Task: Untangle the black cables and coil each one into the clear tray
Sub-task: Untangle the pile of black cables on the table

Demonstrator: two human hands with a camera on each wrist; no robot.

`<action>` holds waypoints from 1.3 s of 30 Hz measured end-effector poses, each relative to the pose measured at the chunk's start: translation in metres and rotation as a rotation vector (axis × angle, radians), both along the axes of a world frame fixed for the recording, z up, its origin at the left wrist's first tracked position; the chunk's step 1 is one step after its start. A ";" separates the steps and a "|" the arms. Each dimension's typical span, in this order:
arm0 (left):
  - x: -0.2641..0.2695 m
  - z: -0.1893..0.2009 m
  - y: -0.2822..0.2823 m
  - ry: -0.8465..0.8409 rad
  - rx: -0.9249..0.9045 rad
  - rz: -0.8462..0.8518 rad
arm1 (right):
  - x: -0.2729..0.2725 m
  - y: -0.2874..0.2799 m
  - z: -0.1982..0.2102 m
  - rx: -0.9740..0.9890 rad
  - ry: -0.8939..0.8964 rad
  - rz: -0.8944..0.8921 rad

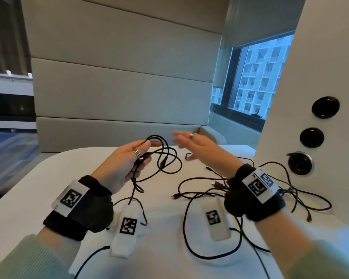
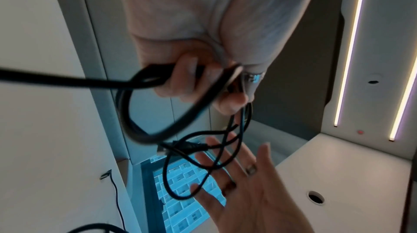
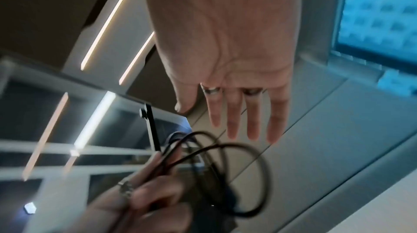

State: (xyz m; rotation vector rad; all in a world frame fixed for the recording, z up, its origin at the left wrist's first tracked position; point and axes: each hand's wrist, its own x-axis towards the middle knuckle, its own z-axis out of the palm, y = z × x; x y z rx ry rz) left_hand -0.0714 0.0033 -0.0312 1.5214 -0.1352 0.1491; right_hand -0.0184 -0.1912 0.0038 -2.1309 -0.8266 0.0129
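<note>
Above the white bench (image 1: 48,178), in the head view, the left hand (image 1: 121,166) grips a loose coil of thin black cable (image 1: 165,156), its loops hanging toward the right hand (image 1: 201,150), whose fingers are spread wide and hold nothing. More black cables (image 1: 210,193) sprawl on the bench beneath the right wrist. No clear tray shows.

From the left wrist, the coil (image 2: 144,112) dangles from curled fingers (image 2: 187,74), just over the open right palm (image 2: 255,196).

From the right wrist, the straight fingers (image 3: 232,121) sit nearest the blurred loops (image 3: 239,176).
</note>
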 end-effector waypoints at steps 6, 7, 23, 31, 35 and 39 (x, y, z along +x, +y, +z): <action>-0.003 0.004 -0.002 -0.097 0.038 0.057 | -0.013 0.028 -0.004 0.233 0.167 0.151; -0.002 0.004 0.000 -0.105 0.045 0.077 | -0.012 0.027 -0.005 0.236 0.109 0.108; 0.014 -0.024 0.063 0.058 0.910 0.291 | 0.042 -0.125 0.007 1.326 0.010 -0.701; 0.013 -0.014 0.025 0.022 0.641 0.225 | 0.038 -0.047 -0.019 -0.006 -0.232 -0.634; 0.009 -0.008 0.014 -0.045 0.483 0.238 | 0.005 0.012 -0.032 -0.301 0.171 0.058; 0.006 -0.004 0.012 -0.129 0.450 0.281 | -0.010 0.016 -0.031 -0.244 0.438 0.273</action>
